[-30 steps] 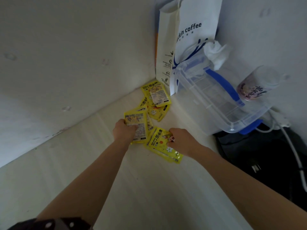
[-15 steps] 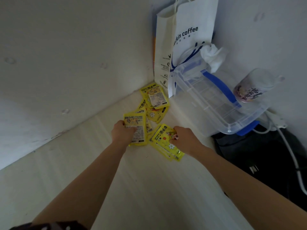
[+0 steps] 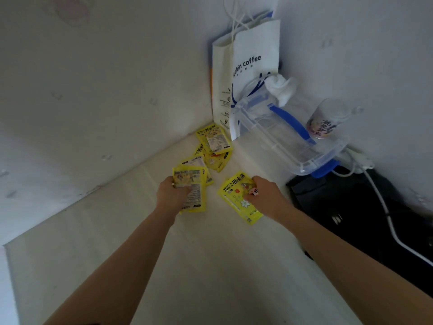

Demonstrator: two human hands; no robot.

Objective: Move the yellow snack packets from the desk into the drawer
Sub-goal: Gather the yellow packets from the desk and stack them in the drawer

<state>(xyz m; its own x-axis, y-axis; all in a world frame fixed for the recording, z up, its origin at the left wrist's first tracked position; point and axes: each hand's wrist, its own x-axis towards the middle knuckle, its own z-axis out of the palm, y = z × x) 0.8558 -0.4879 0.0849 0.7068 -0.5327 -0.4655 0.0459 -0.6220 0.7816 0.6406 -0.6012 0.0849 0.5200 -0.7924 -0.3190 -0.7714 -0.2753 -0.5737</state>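
Here, left hand and right hand each in closed grip on yellow packets, fingertips hidden.

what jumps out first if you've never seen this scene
Bright yellow snack packets lie scattered in the desk corner, vivid against the pale desk. Both bare arms reach in: the left hand holds a packet stack, the right hand another packet. Behind stand a white coffee bag and a clear blue-handled box.
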